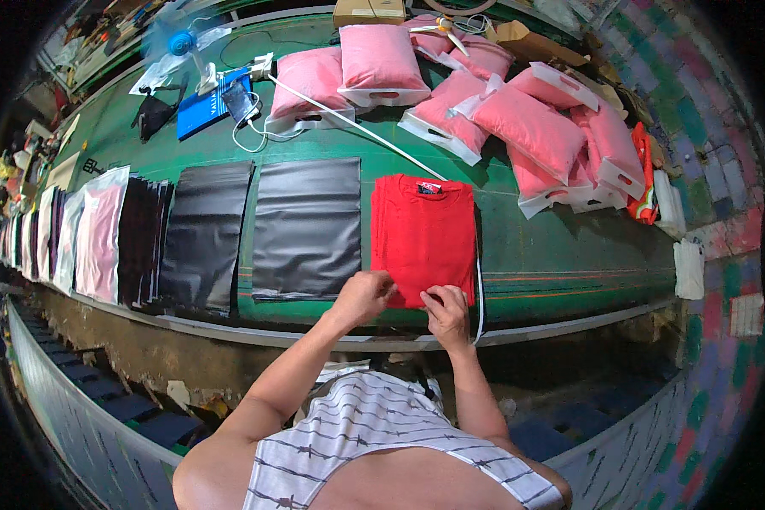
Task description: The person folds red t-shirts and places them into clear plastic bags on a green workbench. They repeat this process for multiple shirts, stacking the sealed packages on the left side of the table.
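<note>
Folded red shirt [423, 234] flat on green table [561, 255], collar end away from the body, near edge close to the table's front lip. Left hand [364, 295] at the shirt's near left corner, fingers curled and closed on the hem, knuckles up. Right hand [447, 313] at the near edge a little right of centre, fingers bent and pinched on the fabric there. Both hands side by side, almost touching, both at the shirt's bottom edge, with the rest of the shirt stretched away from them toward the far side of the table. Thin white strip [479, 297] just along the shirt's right edge, bent down past the right wrist.

Just left of the shirt, flat dark grey bag [308, 225], close beside but apart from it. Further left, second dark bag [204, 234], then a stack of dark sheets [140, 242], then a pink garment in a clear sleeve [100, 238]. Beyond the shirt, heap of pink padded bags [518, 119] with white handles, spread over the far right part of the table. Small blue fan [183, 47] and blue booklet [206, 106] at the far left, with a phone [240, 100] on a white cable beside them.
</note>
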Motion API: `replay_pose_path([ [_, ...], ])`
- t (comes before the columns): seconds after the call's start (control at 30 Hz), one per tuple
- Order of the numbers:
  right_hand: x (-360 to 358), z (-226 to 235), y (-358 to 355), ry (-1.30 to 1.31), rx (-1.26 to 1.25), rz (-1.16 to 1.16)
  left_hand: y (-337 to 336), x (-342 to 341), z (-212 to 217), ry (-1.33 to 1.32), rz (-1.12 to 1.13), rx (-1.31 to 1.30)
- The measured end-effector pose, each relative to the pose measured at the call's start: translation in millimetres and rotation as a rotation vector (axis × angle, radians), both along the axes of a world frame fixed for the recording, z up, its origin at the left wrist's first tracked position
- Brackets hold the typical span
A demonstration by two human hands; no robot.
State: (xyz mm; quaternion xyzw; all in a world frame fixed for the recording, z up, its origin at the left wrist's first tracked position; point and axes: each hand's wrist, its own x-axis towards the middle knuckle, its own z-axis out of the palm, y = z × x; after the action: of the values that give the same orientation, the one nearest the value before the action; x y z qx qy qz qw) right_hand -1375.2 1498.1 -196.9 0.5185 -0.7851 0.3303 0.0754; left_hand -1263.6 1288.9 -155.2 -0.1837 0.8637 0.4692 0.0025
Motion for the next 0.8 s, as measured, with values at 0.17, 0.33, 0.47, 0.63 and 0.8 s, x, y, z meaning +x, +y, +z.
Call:
replay_pose_path([
  [0.17,-30,19,-7,-0.027,-0.095,0.124,-1,-4,-18,-0.124,0.375,0.063],
  [0.33,-45,58,-5,-0.197,-0.02,0.323,9,-16,-23,-0.03,0.616,0.939],
  [0.47,-35,61,10,-0.386,0.036,0.569,19,-31,3,0.023,0.602,1.159],
  [0.63,-32,38,29,-0.59,0.014,0.384,21,-33,-20,0.12,0.522,0.988],
  [0.8,-68,-15,25,-0.641,-0.025,-0.373,32,-25,-18,0.215,0.549,1.036],
])
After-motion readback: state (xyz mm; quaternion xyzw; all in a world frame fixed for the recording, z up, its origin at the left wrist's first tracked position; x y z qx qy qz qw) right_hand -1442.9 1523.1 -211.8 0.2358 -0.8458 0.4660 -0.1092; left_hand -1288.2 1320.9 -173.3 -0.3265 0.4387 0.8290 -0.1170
